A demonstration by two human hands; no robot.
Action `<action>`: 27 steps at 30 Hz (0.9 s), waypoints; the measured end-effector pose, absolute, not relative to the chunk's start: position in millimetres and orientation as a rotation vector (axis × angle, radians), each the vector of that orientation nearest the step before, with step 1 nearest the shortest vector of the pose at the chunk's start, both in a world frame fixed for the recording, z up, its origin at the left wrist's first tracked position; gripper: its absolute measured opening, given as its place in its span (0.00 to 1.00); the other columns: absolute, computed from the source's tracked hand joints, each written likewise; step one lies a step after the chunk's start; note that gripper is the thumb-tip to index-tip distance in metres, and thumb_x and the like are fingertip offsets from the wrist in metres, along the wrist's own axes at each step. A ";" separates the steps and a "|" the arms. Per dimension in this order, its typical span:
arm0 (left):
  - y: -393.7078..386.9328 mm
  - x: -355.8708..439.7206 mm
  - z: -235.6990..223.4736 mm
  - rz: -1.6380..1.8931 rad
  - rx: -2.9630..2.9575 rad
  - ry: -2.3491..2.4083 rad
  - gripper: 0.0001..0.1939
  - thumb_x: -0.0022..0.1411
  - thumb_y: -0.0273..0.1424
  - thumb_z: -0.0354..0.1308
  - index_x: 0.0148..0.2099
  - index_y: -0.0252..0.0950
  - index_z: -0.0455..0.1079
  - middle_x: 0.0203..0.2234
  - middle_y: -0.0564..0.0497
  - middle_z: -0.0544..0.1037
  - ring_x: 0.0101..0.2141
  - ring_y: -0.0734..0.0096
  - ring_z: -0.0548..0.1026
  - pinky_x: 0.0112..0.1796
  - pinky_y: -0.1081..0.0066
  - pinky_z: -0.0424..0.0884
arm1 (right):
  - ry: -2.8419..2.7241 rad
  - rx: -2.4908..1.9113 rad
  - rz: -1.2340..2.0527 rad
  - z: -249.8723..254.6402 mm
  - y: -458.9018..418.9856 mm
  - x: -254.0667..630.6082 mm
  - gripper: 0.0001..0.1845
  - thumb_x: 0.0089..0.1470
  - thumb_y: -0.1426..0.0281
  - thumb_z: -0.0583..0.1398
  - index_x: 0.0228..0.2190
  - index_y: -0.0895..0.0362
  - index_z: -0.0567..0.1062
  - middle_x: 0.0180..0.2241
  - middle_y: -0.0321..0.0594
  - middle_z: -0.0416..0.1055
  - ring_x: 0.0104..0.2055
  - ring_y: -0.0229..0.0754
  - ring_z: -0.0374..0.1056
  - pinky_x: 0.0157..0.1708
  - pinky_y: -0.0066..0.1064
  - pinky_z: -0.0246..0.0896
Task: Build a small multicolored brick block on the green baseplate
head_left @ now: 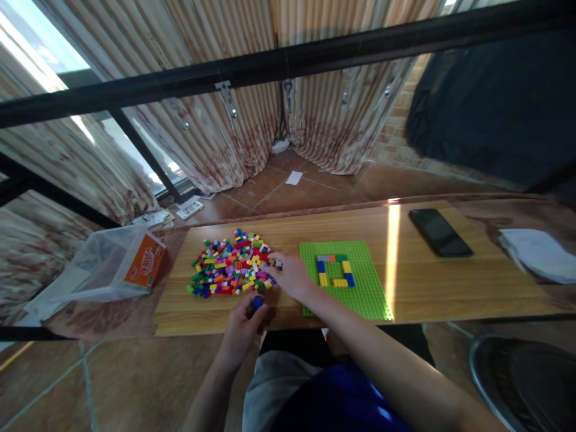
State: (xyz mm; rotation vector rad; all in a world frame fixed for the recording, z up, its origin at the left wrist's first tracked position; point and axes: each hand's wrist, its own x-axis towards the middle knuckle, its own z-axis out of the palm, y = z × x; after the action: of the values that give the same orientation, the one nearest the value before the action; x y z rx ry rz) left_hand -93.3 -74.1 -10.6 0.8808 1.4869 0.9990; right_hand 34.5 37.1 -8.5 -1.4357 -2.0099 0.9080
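Between the thumb and fingers of my left hand (243,324) is a blue toy brick (257,303), held just in front of the pile. My right hand (290,276) reaches to the right edge of the heap of small colourful bricks (229,264), its fingers bent together. Small greyish bits show at those fingertips, but I cannot tell whether they are gripped. Right of that hand lies a green studded baseplate (366,276). On it, grey, orange, green, yellow and blue bricks form a rectangular outline (348,279) with a gap at its lower left.
All this lies on a long wooden board (279,231). At the left stands a clear plastic box (101,258) with an orange label. A black phone (440,233) lies to the right, white papers (540,255) beyond it. A dark metal bar (252,66) crosses above.
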 end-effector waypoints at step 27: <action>-50.2 -60.0 -23.6 0.813 1.493 1.613 0.13 0.59 0.40 0.57 0.42 0.37 0.69 0.34 0.48 0.77 0.36 0.63 0.77 0.39 0.65 0.73 | -1.697 -1.578 1.028 -12.8 -58.0 148.8 0.14 0.56 0.68 0.57 0.45 0.55 0.71 0.32 0.39 0.74 0.32 0.42 0.71 0.35 0.34 0.65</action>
State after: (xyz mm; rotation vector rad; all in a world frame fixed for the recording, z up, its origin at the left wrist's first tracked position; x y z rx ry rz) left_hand -60.0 -50.2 -23.6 1.4934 1.6126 0.8132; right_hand 148.8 -58.0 -12.8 -1.5783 -1.6972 1.0278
